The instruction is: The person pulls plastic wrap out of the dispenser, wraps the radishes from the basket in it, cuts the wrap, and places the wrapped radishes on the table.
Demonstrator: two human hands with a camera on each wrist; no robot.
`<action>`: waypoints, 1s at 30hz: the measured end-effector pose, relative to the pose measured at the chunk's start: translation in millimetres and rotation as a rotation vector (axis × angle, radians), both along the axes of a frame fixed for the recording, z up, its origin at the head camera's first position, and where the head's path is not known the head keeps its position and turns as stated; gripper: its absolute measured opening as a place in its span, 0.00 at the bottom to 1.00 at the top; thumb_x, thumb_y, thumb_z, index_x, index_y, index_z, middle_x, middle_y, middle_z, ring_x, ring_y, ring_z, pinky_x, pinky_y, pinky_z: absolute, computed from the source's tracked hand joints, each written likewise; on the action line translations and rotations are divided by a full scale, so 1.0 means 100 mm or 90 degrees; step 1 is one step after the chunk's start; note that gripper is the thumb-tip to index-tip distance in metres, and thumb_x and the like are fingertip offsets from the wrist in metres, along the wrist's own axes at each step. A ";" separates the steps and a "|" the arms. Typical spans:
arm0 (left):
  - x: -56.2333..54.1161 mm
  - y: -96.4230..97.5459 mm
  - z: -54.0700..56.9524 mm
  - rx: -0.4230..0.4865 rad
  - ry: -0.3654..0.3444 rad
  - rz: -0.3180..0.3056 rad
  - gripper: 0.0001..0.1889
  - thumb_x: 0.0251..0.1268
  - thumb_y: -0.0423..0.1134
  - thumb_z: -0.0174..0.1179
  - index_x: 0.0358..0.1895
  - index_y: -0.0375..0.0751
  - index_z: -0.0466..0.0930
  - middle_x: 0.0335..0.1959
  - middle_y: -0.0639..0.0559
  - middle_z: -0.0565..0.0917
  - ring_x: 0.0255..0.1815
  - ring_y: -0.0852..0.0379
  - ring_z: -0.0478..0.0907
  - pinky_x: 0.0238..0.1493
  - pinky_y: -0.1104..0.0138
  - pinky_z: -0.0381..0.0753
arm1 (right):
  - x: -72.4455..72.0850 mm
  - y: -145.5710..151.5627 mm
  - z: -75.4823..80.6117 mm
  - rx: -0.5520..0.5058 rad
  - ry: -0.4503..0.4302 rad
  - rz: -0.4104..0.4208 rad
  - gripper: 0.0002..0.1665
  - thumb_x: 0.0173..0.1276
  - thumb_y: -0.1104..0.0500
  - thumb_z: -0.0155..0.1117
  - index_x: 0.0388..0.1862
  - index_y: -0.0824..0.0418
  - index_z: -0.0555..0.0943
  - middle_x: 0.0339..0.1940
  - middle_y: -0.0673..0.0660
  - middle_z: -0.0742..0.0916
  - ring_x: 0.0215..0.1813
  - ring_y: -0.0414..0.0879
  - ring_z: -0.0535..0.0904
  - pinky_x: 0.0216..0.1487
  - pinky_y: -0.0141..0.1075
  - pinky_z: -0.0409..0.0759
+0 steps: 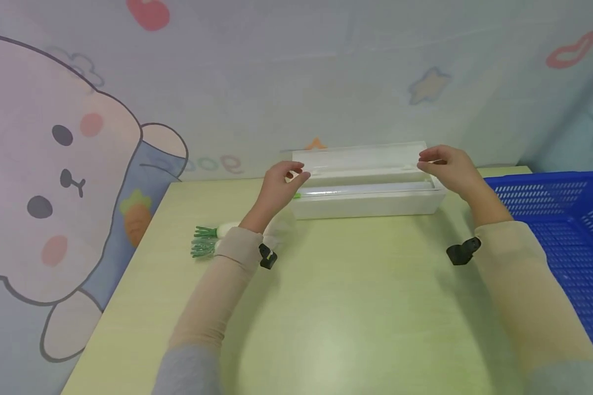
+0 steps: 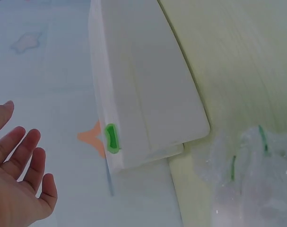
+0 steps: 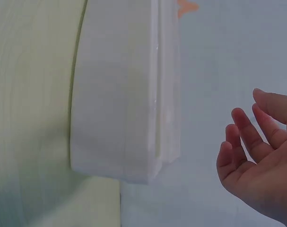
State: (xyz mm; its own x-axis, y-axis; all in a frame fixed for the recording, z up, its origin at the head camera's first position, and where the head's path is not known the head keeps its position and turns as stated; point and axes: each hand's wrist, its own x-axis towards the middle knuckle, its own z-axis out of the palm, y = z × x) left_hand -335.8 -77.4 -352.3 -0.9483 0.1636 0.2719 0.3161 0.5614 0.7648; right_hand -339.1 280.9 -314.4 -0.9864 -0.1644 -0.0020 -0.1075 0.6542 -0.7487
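Note:
A long white box (image 1: 365,206), which looks like a cling-film dispenser, lies at the back of the table with its lid (image 1: 370,156) raised. Inside it runs a pale, shiny roll-like length (image 1: 361,190). A green tab (image 2: 112,138) sits at its left end. My left hand (image 1: 280,184) hovers by the left end, and my right hand (image 1: 449,167) is near the right end of the lid. Both hands have loosely bent fingers with nothing seen between them; the wrist views show each apart from the box.
White radish-like vegetables with green tops (image 1: 205,247), at least one in clear plastic (image 2: 256,184), lie left of the box, partly behind my left forearm. A blue plastic basket (image 1: 563,178) stands at the right. A printed cloth (image 1: 296,82) hangs behind the table (image 1: 356,302).

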 end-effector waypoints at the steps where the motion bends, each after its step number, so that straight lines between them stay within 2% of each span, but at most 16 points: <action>1: -0.03 0.01 -0.02 -0.009 -0.002 -0.002 0.20 0.70 0.44 0.57 0.60 0.38 0.76 0.52 0.43 0.80 0.50 0.47 0.73 0.53 0.57 0.73 | -0.02 0.03 -0.02 0.008 -0.006 0.002 0.32 0.75 0.47 0.50 0.68 0.69 0.65 0.66 0.71 0.69 0.66 0.65 0.64 0.65 0.58 0.64; 6: -0.18 0.02 -0.14 -0.056 -0.037 -0.017 0.19 0.70 0.43 0.58 0.59 0.37 0.77 0.53 0.43 0.79 0.51 0.46 0.73 0.55 0.57 0.73 | -0.11 0.10 -0.13 0.056 -0.051 0.031 0.30 0.76 0.50 0.51 0.67 0.69 0.66 0.67 0.72 0.68 0.66 0.67 0.64 0.63 0.60 0.65; 11: -0.23 0.01 -0.27 -0.127 -0.099 -0.036 0.19 0.69 0.42 0.58 0.59 0.38 0.78 0.56 0.44 0.79 0.58 0.44 0.73 0.60 0.55 0.72 | -0.18 0.13 -0.28 0.127 -0.062 0.068 0.28 0.75 0.54 0.53 0.65 0.72 0.69 0.65 0.75 0.70 0.64 0.69 0.66 0.58 0.59 0.70; 15: -0.24 0.00 -0.34 -0.200 -0.114 -0.031 0.18 0.69 0.42 0.58 0.58 0.38 0.79 0.58 0.44 0.79 0.65 0.42 0.67 0.66 0.48 0.64 | -0.22 0.16 -0.37 0.173 -0.076 0.084 0.28 0.74 0.54 0.54 0.64 0.74 0.70 0.64 0.77 0.70 0.63 0.71 0.66 0.59 0.60 0.69; 18: -0.25 0.00 -0.36 -0.224 -0.110 -0.024 0.16 0.68 0.42 0.58 0.55 0.39 0.82 0.57 0.45 0.79 0.68 0.41 0.63 0.69 0.44 0.56 | -0.23 0.20 -0.39 0.190 -0.087 0.097 0.28 0.74 0.54 0.54 0.63 0.75 0.70 0.63 0.78 0.70 0.65 0.72 0.64 0.62 0.61 0.66; 21: -0.28 0.00 -0.37 -0.217 -0.117 -0.025 0.14 0.68 0.42 0.58 0.50 0.39 0.84 0.55 0.46 0.80 0.67 0.43 0.65 0.69 0.43 0.55 | -0.23 0.24 -0.41 0.202 -0.085 0.106 0.27 0.74 0.54 0.54 0.61 0.75 0.72 0.62 0.78 0.72 0.64 0.73 0.64 0.62 0.63 0.64; 23: -0.29 0.01 -0.37 -0.201 -0.127 -0.027 0.13 0.68 0.41 0.59 0.47 0.39 0.85 0.52 0.46 0.82 0.64 0.44 0.68 0.68 0.45 0.58 | -0.23 0.26 -0.42 0.207 -0.083 0.104 0.27 0.74 0.52 0.54 0.60 0.74 0.74 0.60 0.77 0.73 0.64 0.73 0.64 0.62 0.63 0.64; 28: -0.31 0.03 -0.36 -0.175 -0.152 -0.017 0.13 0.69 0.41 0.57 0.48 0.38 0.85 0.50 0.46 0.84 0.56 0.49 0.76 0.63 0.53 0.68 | -0.25 0.27 -0.45 0.192 -0.083 0.078 0.28 0.74 0.51 0.53 0.58 0.74 0.75 0.59 0.76 0.75 0.63 0.72 0.67 0.61 0.62 0.66; 30: -0.31 0.03 -0.36 -0.180 -0.154 -0.012 0.13 0.70 0.41 0.56 0.47 0.38 0.85 0.48 0.47 0.84 0.53 0.50 0.77 0.64 0.52 0.67 | -0.27 0.26 -0.46 0.193 -0.066 0.072 0.27 0.74 0.52 0.53 0.56 0.75 0.76 0.56 0.76 0.77 0.60 0.71 0.69 0.60 0.61 0.68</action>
State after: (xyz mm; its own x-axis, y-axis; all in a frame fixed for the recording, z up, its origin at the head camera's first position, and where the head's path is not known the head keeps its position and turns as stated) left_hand -367.1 -74.2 -387.9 -0.9757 0.2184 -0.0184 0.1575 0.7570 0.6341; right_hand -366.1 307.2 -360.7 -0.9540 -0.2491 -0.1668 -0.1254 0.8371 -0.5325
